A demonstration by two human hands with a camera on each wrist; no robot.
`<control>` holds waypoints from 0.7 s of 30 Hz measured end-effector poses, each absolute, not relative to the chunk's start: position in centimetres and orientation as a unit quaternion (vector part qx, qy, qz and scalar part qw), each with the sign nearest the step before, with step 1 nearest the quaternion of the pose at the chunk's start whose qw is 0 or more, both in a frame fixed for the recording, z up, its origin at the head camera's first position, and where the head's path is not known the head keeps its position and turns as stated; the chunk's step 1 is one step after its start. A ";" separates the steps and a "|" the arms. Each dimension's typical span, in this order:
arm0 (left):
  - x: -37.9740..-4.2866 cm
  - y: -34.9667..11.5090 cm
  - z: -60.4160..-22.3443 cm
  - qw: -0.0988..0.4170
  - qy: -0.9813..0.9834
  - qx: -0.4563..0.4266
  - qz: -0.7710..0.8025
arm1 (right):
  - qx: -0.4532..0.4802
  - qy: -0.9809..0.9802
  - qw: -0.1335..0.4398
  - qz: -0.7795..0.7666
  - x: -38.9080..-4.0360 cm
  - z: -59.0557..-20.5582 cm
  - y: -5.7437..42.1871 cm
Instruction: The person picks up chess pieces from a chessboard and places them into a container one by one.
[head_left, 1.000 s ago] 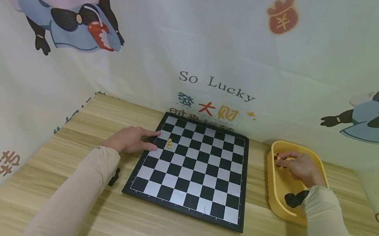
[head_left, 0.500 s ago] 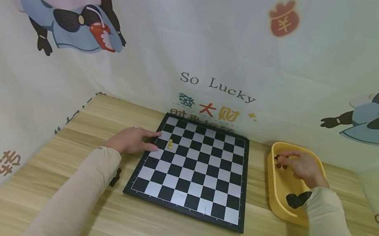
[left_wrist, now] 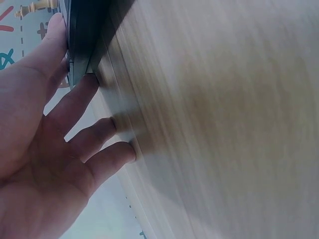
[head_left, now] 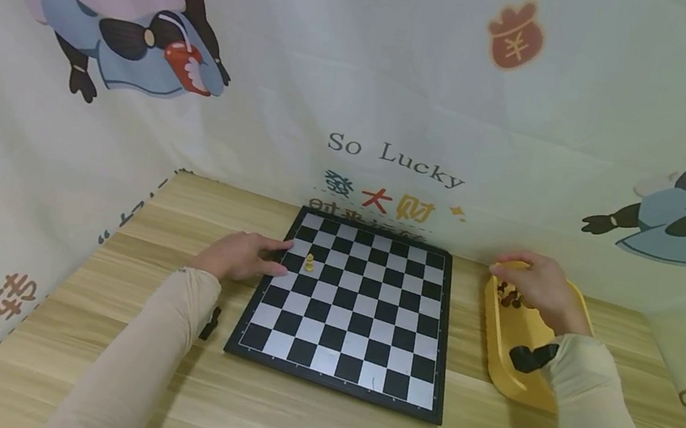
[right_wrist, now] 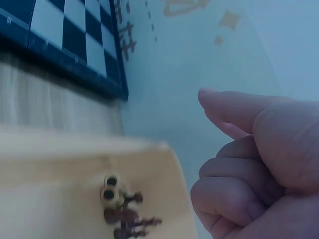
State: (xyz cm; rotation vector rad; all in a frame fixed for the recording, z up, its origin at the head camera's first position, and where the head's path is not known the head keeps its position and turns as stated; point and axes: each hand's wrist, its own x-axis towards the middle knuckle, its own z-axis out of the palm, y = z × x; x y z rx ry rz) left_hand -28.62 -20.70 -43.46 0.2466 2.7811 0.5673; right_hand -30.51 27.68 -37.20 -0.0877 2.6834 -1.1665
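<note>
My left hand (head_left: 244, 256) rests at the left edge of a black-and-white chessboard (head_left: 356, 299). In the left wrist view its thumb lies over the board's edge, while the other fingers stretch toward the tabletop. A pale yellow chess piece (head_left: 309, 263) stands on the board near that hand. My right hand (head_left: 538, 285) is raised over the far left corner of a yellow tray (head_left: 490, 329). Thumb and index finger are brought together and the other fingers curl in; I cannot tell whether something small is between the fingertips. Several dark and pale chess pieces (right_wrist: 122, 209) lie in the tray below.
A wood-grain tabletop (head_left: 294, 425) carries the board and the tray. Printed cloth (head_left: 401, 72) hangs behind and along both sides, right behind the board's far edge. Black devices sit at the wrists, the right one (head_left: 531, 358) over the tray.
My right hand has risen from among the pieces in the tray to its far left rim, uncovering the pieces. The left hand stays at the board's edge.
</note>
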 end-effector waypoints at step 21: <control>-28.4 -20.7 -43.3 0.136 0.967 0.103 0.190 | -0.100 0.892 0.137 -0.418 -30.6 -37.4 19.5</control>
